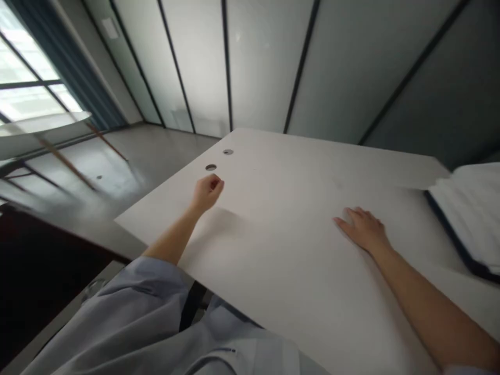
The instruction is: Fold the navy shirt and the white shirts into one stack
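My left hand [207, 192] hovers over the left part of a white tabletop [281, 208], its shadow falling on the surface below. Its fingers are curled into a loose fist, and nothing shows in them. Close beyond that hand are two round holes [211, 167] in the tabletop. On the right, my right hand [365, 229] lies palm down on the table with its fingers stretched out, holding nothing.
At the right edge, a stack of white cloth-like material [472, 213] lies on a dark-edged base. Frosted glass panels [265, 62] stand behind the table. Another white round-edged table [47, 125] is at the far left, near a window and a dark curtain [74, 67].
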{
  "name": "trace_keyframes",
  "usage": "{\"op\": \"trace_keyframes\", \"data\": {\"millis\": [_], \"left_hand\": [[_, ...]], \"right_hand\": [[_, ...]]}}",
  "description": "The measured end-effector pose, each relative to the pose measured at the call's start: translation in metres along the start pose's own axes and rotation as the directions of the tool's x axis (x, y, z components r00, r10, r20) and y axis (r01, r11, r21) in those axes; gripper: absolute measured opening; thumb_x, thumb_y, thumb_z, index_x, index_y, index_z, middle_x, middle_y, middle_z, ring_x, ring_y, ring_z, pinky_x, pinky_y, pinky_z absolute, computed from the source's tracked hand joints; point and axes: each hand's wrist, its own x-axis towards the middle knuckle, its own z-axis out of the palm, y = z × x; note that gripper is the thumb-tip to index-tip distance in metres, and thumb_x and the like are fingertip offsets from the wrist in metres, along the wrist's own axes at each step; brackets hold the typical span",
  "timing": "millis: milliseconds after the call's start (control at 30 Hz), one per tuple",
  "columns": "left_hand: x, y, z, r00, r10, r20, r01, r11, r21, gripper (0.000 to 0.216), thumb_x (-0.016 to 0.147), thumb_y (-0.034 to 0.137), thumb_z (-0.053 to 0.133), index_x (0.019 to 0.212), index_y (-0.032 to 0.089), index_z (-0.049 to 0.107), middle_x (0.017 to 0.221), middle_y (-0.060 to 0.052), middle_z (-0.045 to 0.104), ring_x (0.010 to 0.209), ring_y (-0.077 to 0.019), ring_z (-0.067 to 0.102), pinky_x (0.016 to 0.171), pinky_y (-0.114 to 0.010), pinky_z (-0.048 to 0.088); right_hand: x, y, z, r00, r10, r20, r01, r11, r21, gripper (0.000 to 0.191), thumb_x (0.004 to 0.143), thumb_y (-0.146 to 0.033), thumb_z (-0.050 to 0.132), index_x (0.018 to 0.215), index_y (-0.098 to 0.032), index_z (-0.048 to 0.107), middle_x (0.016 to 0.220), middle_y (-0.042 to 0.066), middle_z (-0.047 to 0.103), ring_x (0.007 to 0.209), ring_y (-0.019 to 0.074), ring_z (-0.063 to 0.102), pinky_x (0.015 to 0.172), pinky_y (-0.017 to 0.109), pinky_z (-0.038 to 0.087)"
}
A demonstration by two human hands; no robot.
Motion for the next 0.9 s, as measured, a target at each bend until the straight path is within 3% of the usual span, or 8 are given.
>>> {"op": "trace_keyframes", "data": {"millis": [100, 200, 300, 467, 567, 633, 767, 900], "left_hand": [[0.029, 0.051, 0.09, 0.893, 0.237, 0.384, -0.204, 0.971, -0.124, 0.014, 0.08, 0.03, 0.052, 0.081, 0.02, 0.062, 0.078, -0.003, 0.063, 0.068, -0.0155, 0.058, 0.065, -0.028, 0.047], [0.04, 0.091, 0.165, 0.763, 0.313, 0.566, -0.284, 0.948, -0.141, 0.014, 0.077, 0.027, 0.055, 0.083, 0.021, 0.065, 0.088, -0.005, 0.066, 0.076, -0.0176, 0.063, 0.071, -0.029, 0.049], [0.039, 0.116, 0.211, 0.784, 0.28, 0.554, -0.316, 0.948, -0.032, 0.015, 0.08, 0.027, 0.053, 0.083, 0.021, 0.066, 0.092, -0.008, 0.067, 0.083, -0.0209, 0.064, 0.072, -0.031, 0.048], [0.035, 0.12, 0.225, 0.804, 0.284, 0.522, -0.328, 0.944, -0.008, 0.016, 0.082, 0.027, 0.05, 0.084, 0.022, 0.065, 0.086, -0.007, 0.069, 0.08, -0.0209, 0.064, 0.07, -0.03, 0.046], [0.035, 0.116, 0.221, 0.801, 0.256, 0.541, -0.273, 0.961, -0.05, 0.016, 0.083, 0.028, 0.05, 0.084, 0.022, 0.064, 0.083, -0.006, 0.069, 0.077, -0.0209, 0.064, 0.069, -0.03, 0.046], [0.035, 0.116, 0.219, 0.8, 0.255, 0.544, -0.278, 0.96, -0.041, 0.016, 0.083, 0.027, 0.05, 0.083, 0.022, 0.064, 0.083, -0.007, 0.07, 0.078, -0.0216, 0.064, 0.069, -0.031, 0.046], [0.033, 0.118, 0.219, 0.786, 0.315, 0.531, -0.349, 0.936, -0.038, 0.016, 0.082, 0.026, 0.049, 0.081, 0.022, 0.064, 0.086, -0.007, 0.069, 0.079, -0.0221, 0.064, 0.07, -0.031, 0.045], [0.032, 0.118, 0.218, 0.79, 0.301, 0.535, -0.316, 0.947, -0.066, 0.016, 0.081, 0.026, 0.05, 0.081, 0.022, 0.065, 0.083, -0.007, 0.069, 0.078, -0.0215, 0.064, 0.07, -0.031, 0.045]], "right_hand": [[-0.006, -0.003, -0.011, 0.997, -0.054, -0.059, 0.055, 0.998, 0.018, 0.053, 0.091, -0.048, 0.039, 0.128, -0.015, 0.058, 0.139, 0.015, 0.051, 0.128, 0.0278, 0.045, 0.104, 0.039, 0.035], [-0.01, -0.006, -0.023, 0.995, -0.054, -0.082, 0.059, 0.996, 0.065, 0.043, 0.091, -0.041, 0.04, 0.119, -0.018, 0.064, 0.132, 0.01, 0.058, 0.12, 0.0247, 0.052, 0.1, 0.035, 0.038], [-0.011, 0.003, -0.039, 0.99, 0.014, -0.142, 0.006, 0.99, 0.14, 0.039, 0.091, -0.036, 0.039, 0.112, -0.02, 0.067, 0.121, 0.007, 0.065, 0.109, 0.0236, 0.057, 0.097, 0.033, 0.04], [-0.022, 0.08, -0.083, 0.856, 0.227, -0.465, -0.14, 0.967, 0.215, 0.04, 0.09, -0.031, 0.035, 0.114, -0.016, 0.065, 0.117, 0.012, 0.064, 0.113, 0.0276, 0.052, 0.101, 0.039, 0.035], [-0.042, 0.145, -0.107, 0.56, 0.536, -0.632, -0.443, 0.838, 0.319, 0.046, 0.087, -0.031, 0.039, 0.122, -0.01, 0.059, 0.122, 0.019, 0.058, 0.117, 0.0345, 0.047, 0.098, 0.049, 0.034], [-0.054, 0.179, -0.117, 0.401, 0.699, -0.592, -0.6, 0.689, 0.407, 0.055, 0.084, -0.036, 0.044, 0.13, -0.007, 0.053, 0.128, 0.023, 0.053, 0.117, 0.0382, 0.045, 0.094, 0.051, 0.036], [-0.066, 0.211, -0.133, 0.417, 0.85, -0.321, -0.739, 0.523, 0.424, 0.059, 0.079, -0.043, 0.054, 0.126, -0.007, 0.059, 0.123, 0.025, 0.056, 0.114, 0.0407, 0.046, 0.092, 0.052, 0.035], [-0.05, 0.201, -0.149, 0.517, 0.69, -0.506, -0.627, 0.708, 0.325, 0.042, 0.081, -0.031, 0.05, 0.113, -0.009, 0.066, 0.112, 0.023, 0.06, 0.111, 0.0368, 0.048, 0.092, 0.05, 0.036]]}}
